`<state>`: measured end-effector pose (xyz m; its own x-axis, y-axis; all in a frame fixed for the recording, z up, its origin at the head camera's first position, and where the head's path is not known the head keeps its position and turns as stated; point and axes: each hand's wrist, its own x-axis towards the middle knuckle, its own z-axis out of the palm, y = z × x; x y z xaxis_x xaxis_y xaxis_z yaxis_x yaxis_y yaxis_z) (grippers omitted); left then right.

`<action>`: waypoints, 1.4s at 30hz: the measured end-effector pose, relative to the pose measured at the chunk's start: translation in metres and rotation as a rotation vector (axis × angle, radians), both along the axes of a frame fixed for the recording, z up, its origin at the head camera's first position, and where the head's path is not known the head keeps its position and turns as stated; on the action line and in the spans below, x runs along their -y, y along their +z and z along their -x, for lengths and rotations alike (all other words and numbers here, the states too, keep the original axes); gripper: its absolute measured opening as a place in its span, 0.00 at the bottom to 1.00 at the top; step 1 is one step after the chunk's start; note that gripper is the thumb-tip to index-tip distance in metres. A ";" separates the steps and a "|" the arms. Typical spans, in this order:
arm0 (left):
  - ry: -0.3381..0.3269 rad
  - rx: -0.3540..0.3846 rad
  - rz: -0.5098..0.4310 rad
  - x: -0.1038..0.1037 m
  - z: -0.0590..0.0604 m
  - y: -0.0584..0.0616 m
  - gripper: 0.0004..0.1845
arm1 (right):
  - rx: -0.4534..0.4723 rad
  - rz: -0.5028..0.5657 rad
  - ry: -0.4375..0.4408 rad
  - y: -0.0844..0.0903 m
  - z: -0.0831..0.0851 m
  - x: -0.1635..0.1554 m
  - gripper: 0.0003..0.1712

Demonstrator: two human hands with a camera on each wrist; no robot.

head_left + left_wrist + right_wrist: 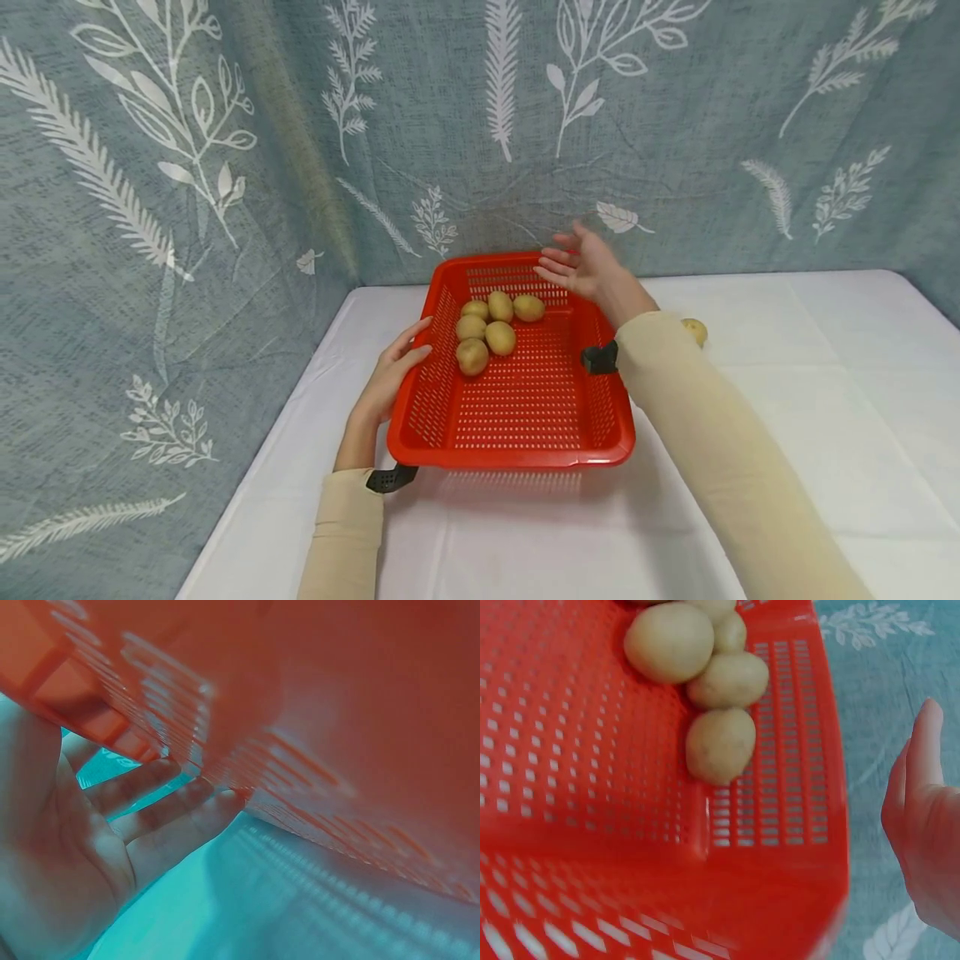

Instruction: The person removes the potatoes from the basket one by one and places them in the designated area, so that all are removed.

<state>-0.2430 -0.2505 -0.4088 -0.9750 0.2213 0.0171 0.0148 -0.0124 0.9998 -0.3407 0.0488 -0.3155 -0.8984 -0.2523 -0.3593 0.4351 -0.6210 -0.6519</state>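
A red plastic basket [517,408] with slotted walls is tilted, its near edge raised over the white cloth. Several potatoes [500,337] lie together in its far left part. My left hand [390,375] holds the basket's left side, thumb at the rim; in the left wrist view the other fingers [180,825] lie against the outside wall. Over the far right corner, my right hand [588,267] is raised with its fingers spread and nothing in them. The right wrist view shows that hand [930,840] beyond the basket rim, apart from the potatoes [721,746].
Another potato [694,331] lies on the white tablecloth [825,400] to the right, partly hidden by the right sleeve [712,425]. A blue-grey curtain [450,108] with white leaf patterns hangs behind the table and along its left side.
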 end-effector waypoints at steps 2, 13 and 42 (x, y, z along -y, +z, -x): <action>0.002 -0.001 0.000 0.000 0.000 0.000 0.28 | 0.004 0.020 0.001 -0.002 0.000 0.005 0.33; 0.007 0.011 -0.015 0.000 -0.001 -0.001 0.28 | 0.023 0.065 0.003 -0.014 -0.004 0.032 0.33; 0.008 -0.005 0.010 0.001 0.000 -0.002 0.28 | 0.119 0.242 -0.123 -0.055 -0.001 0.067 0.30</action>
<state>-0.2432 -0.2513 -0.4108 -0.9766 0.2140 0.0200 0.0201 -0.0022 0.9998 -0.3396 -0.0186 -0.3708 -0.8826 -0.2351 -0.4070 0.4114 -0.8052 -0.4271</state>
